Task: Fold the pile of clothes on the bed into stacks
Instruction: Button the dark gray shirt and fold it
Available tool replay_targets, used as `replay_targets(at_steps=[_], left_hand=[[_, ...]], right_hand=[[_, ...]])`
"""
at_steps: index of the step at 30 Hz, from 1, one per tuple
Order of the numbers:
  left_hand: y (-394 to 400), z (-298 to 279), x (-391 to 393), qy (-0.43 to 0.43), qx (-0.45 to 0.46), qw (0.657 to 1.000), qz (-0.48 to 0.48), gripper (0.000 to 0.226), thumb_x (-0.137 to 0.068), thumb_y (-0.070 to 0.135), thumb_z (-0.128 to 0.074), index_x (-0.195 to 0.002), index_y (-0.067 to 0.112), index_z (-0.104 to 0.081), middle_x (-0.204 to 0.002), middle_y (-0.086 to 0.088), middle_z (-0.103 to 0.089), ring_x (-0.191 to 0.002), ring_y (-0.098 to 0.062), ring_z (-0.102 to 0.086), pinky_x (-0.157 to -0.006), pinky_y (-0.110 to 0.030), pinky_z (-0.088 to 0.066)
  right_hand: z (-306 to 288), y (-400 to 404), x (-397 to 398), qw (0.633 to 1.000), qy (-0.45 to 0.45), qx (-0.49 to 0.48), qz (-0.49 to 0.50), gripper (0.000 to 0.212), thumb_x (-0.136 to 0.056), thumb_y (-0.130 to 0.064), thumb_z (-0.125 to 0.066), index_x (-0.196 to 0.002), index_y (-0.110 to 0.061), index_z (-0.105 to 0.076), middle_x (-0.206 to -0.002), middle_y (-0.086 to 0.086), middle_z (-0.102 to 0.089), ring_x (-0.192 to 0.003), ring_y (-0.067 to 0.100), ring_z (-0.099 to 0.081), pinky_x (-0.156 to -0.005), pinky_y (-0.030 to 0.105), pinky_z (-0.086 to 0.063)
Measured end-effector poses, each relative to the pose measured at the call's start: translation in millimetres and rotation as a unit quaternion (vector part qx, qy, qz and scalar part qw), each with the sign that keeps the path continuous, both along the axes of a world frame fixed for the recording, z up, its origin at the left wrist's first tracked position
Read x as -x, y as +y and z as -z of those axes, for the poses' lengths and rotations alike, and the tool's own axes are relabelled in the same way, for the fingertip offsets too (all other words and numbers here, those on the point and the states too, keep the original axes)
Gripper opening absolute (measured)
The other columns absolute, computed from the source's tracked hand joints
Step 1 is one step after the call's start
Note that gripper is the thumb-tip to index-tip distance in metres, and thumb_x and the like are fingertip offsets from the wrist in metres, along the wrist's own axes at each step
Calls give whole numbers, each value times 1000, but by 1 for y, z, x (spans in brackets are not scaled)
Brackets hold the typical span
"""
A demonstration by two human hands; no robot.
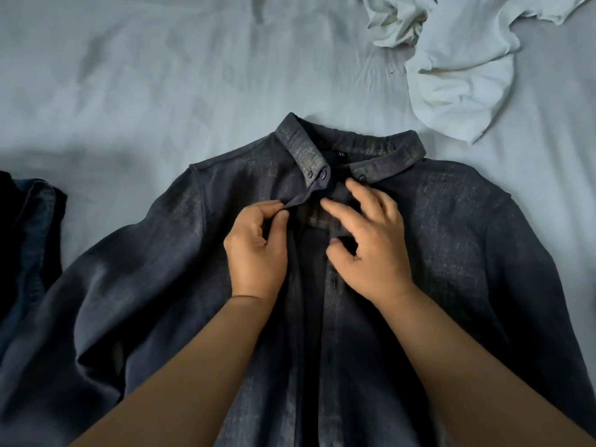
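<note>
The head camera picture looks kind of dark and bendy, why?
Head view: the light is dim and bluish, so the dark shirt shows little detail; soft shadows lie on the sheet at the left; the wide lens stretches the arms at the bottom edge; the right hand has slightly blurred fingers, while the left hand, pinching the shirt's front edge, looks sharper; no glare.

Bare bedsheet (145,75) lies open beyond the collar and to the far left, giving a hand free passage there. The dark shirt (451,237) spreads across the near middle, its sleeves reaching both sides. A crumpled white garment (461,79) blocks the far right, and dark denim clothing (29,227) crowds the left edge.
</note>
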State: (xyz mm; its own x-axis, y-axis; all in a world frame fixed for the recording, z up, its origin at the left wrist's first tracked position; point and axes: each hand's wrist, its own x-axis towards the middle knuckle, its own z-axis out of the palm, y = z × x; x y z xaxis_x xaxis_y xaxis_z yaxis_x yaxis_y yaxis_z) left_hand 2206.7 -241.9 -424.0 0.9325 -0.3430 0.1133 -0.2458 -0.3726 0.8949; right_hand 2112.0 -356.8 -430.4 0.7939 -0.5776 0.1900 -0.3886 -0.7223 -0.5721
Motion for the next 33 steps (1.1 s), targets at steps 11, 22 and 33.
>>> replay_targets(at_steps=[11,22,33], left_hand=[[-1,5,2,-45,-15,998,46,11,-83,17,-69,-78,18,-59,-99,6,-62,-90,10,-58,-79,-2,-40],[-4,10,1,-134,-61,978,147,25,-83,35,-57,-87,17,-75,-105,4,-60,-94,-4,-55,-81,-24,-48],[-11,3,1,-182,-182,952,163,23,-79,40,-50,-82,26,-68,-83,8,-52,-82,-9,-43,-72,-26,-22]], right_hand=[[-3,14,-3,991,-5,-16,133,44,-62,-44,-80,-76,-9,-58,-115,12,-51,-113,23,-38,-97,34,-38],[7,25,-3,965,-151,-47,208,13,-74,-13,-62,-73,0,-63,-106,16,-57,-103,29,-48,-92,4,-28],[13,26,-3,982,-139,25,128,18,-78,-28,-59,-74,-13,-67,-79,2,-58,-82,20,-46,-74,30,-32]])
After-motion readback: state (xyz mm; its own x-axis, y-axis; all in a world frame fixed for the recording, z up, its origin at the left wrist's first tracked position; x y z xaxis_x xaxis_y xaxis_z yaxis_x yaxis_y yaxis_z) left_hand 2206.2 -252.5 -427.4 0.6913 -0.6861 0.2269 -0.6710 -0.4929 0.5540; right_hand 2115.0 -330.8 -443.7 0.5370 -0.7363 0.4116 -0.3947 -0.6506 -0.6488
